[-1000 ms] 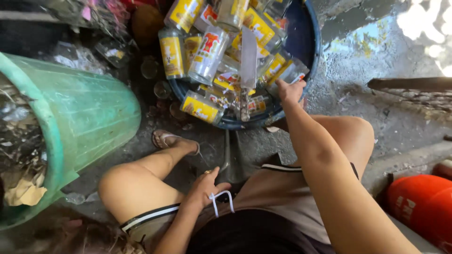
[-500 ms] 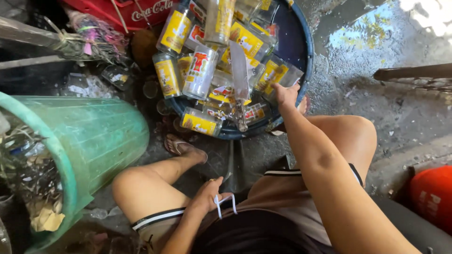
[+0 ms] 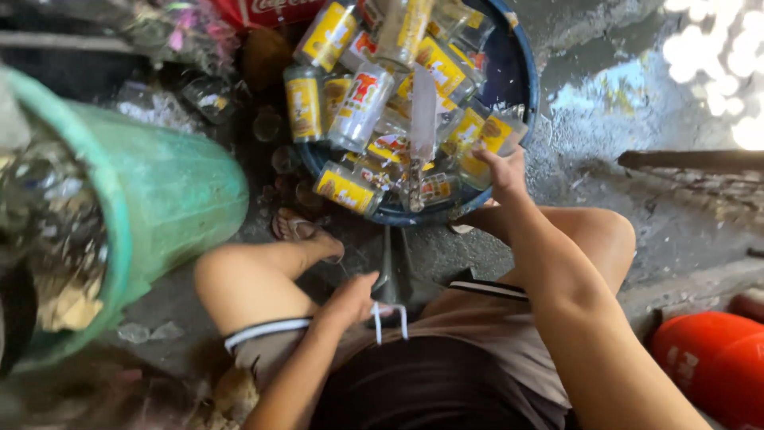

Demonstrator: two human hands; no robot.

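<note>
At the rim of the blue basin [image 3: 521, 72], your right hand [image 3: 500, 171] closes on one yellow-labelled glass bottle [image 3: 487, 143] — many bottles lie there unsorted — while your left hand [image 3: 354, 299] grips a white-handled tool [image 3: 390, 318].

Bin [image 3: 171, 195]: green, lay tilted at 9 o'clock, scraps inside.
Container [image 3: 708, 362]: orange, sat at 4 o'clock.
Crate [image 3: 267, 9]: red, at 12 o'clock.
Puddle [image 3: 617, 87]: at 2 o'clock.

One blue basin [image 3: 521, 84], one green bin [image 3: 183, 199], roughly fifteen glass bottles [image 3: 362, 103].
</note>
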